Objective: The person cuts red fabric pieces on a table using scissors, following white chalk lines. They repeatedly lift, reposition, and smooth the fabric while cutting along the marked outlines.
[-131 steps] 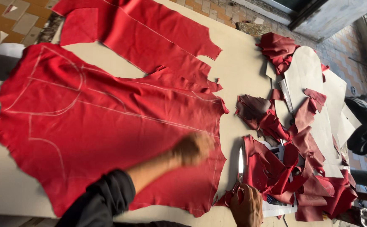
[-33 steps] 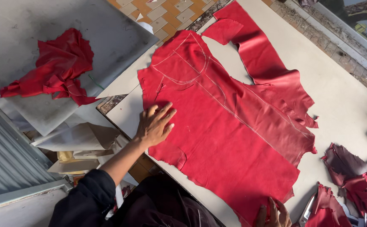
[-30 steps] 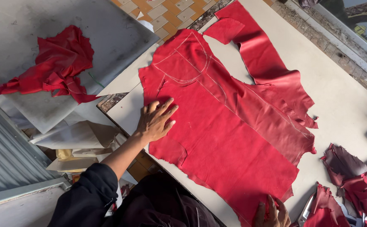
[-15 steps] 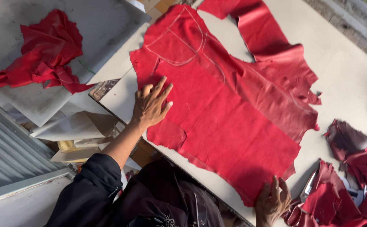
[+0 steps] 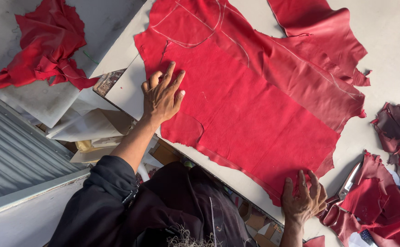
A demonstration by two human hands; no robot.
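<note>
Both hands lie open and flat, holding nothing: the left hand (image 5: 162, 95) presses the red leather hide (image 5: 255, 100) mid-frame, the right hand (image 5: 304, 199) its lower-right edge. It looks like smoothing out on the worktop (image 5: 392, 41); next calls for an even outward sweep.

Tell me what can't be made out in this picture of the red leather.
All from the head view:
- Red leather hide: its far end is cut off by the top edge.
- Scissors: mostly buried under red scraps.
- Right hand: its wrist leaves the bottom edge.
- Crumpled red piece: folds hide its shape.
- Left hand: the palm, flat on the hide, is hidden.
</note>
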